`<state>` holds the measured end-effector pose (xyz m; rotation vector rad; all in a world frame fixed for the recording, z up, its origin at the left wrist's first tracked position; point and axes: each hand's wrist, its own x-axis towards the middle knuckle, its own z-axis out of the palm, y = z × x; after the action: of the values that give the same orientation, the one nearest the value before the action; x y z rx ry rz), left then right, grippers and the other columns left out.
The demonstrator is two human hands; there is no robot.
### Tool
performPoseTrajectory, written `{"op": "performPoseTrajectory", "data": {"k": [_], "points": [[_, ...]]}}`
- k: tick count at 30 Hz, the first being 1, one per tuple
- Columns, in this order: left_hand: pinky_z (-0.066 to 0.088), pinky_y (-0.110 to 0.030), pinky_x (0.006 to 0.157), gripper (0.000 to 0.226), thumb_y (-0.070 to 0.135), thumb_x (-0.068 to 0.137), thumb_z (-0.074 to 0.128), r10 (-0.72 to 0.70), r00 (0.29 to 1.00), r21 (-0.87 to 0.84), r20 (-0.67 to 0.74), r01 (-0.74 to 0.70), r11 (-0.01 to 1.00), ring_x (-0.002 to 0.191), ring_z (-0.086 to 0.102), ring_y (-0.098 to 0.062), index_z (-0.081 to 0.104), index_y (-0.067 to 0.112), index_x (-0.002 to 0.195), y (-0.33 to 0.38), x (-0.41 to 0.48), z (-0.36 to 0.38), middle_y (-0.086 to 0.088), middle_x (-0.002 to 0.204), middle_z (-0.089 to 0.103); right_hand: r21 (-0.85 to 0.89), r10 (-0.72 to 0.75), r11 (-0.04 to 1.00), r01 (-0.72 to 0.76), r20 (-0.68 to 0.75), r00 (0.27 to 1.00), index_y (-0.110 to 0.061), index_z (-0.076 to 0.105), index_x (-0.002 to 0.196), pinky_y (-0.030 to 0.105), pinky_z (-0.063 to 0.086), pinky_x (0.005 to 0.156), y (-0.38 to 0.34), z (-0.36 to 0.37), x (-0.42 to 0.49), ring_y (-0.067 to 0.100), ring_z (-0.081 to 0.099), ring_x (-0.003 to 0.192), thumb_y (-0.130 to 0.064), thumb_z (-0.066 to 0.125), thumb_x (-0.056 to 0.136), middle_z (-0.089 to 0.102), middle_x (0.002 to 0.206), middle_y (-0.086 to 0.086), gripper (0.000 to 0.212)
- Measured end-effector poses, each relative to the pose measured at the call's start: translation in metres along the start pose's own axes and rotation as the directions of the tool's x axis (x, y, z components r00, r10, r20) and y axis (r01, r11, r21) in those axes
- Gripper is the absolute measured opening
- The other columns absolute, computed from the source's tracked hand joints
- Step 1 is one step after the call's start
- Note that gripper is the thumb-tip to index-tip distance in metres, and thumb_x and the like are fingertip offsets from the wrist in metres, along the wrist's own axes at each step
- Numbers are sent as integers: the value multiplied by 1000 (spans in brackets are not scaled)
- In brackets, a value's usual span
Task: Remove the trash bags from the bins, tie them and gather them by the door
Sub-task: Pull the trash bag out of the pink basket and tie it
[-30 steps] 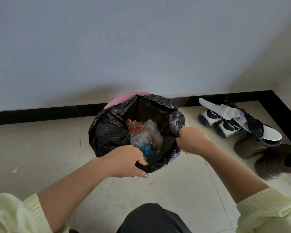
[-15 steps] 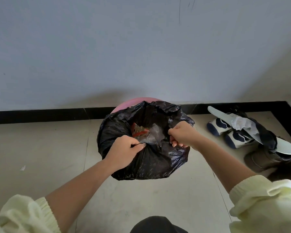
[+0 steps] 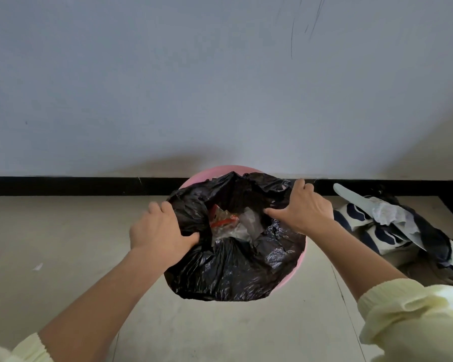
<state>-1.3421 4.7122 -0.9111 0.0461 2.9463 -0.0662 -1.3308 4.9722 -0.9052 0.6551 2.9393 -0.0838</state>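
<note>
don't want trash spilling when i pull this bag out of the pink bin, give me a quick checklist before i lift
1. Left hand grips the black trash bag edge: ok.
2. Right hand grips the opposite edge: ok.
3. Bag mouth gathered shut: not ok, it gapes and a red wrapper shows.
4. Bag free of the pink bin: not ok, it sits inside.
5. No tears underneath: cannot tell, hidden.
6. Shoes apart from the bin: ok.

Black trash bag [image 3: 236, 267] in a pink bin [image 3: 221, 170].
The crumpled bag is open at the top; wrappers show inside, and the bin stands against the wall.
</note>
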Motion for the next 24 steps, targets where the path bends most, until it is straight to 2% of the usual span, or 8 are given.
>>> {"op": "performPoseTrajectory", "data": {"k": [3, 6, 8, 11, 13, 16, 19, 24], "points": [[37, -29, 63, 46, 53, 92, 46, 84, 996, 93, 16, -85, 992, 99, 62, -26, 44, 13, 116, 2, 3, -2, -5, 109, 62, -80, -64, 995, 65, 12, 998, -8, 46, 122, 35, 41, 72, -6, 8, 6, 32, 59, 107, -46, 60, 85, 56, 119, 11, 55], [35, -30, 60, 20, 27, 98, 42, 155, 988, 152, -15, -151, 977, 86, 60, -24, 50, 18, 113, 3, 4, -1, -2, 97, 63, -135, -135, 982, 134, 2, 991, -9, 59, 106, 31, 39, 67, -16, 13, 7, 33, 63, 102, -21, 51, 89, 61, 121, 14, 22], [35, -31, 59, 15, 21, 98, 43, 149, 989, 119, -9, -147, 982, 76, 51, -22, 51, 19, 111, 5, 3, -1, -1, 87, 57, -137, -162, 977, 163, 21, 987, -10, 60, 96, 31, 39, 67, -23, 14, 7, 34, 63, 100, -18, 50, 89, 60, 125, 16, 15], [32, -31, 56, 10, 23, 99, 41, 138, 985, -42, -101, -142, 989, 66, 43, -20, 46, 17, 94, 5, 0, 6, 5, 68, 40, -56, -178, 982, 180, 32, 984, -11, 47, 79, 32, 39, 69, -29, 12, 9, 33, 59, 91, -20, 50, 86, 61, 96, 12, 12], [28, -29, 52, 25, 25, 99, 44, 104, 977, -235, -184, -146, 961, 60, 39, -19, 37, 18, 76, 0, -2, 10, 3, 63, 37, 29, -181, 983, 180, 11, 983, -10, 41, 69, 31, 39, 67, -31, 7, 10, 32, 57, 82, -21, 51, 84, 54, 79, 9, 21], [27, -29, 48, 39, 22, 91, 59, 65, 976, -544, -209, -172, 821, 53, 37, -17, 32, 18, 63, -4, -1, 5, 2, 57, 39, 221, -174, 960, 173, -14, 985, -9, 35, 60, 27, 33, 53, -32, 0, 11, 29, 49, 64, -20, 53, 82, 46, 62, 6, 30], [27, -27, 50, 38, 17, 86, 66, 18, 994, -810, -111, -101, 578, 51, 32, -15, 35, 15, 64, 3, -3, -15, 3, 56, 35, 377, -162, 911, 167, -45, 986, -9, 33, 59, 25, 28, 48, -30, -2, 2, 25, 41, 54, -20, 54, 80, 42, 56, 6, 32], [29, -27, 61, 37, 13, 81, 68, 24, 999, -981, 44, 39, 191, 65, 33, -17, 35, 18, 65, 15, 0, -46, 0, 67, 33, 577, -121, 798, 176, -132, 984, -7, 39, 58, 27, 27, 47, -22, -23, -13, 22, 37, 50, -18, 54, 83, 39, 51, 5, 31]]}}
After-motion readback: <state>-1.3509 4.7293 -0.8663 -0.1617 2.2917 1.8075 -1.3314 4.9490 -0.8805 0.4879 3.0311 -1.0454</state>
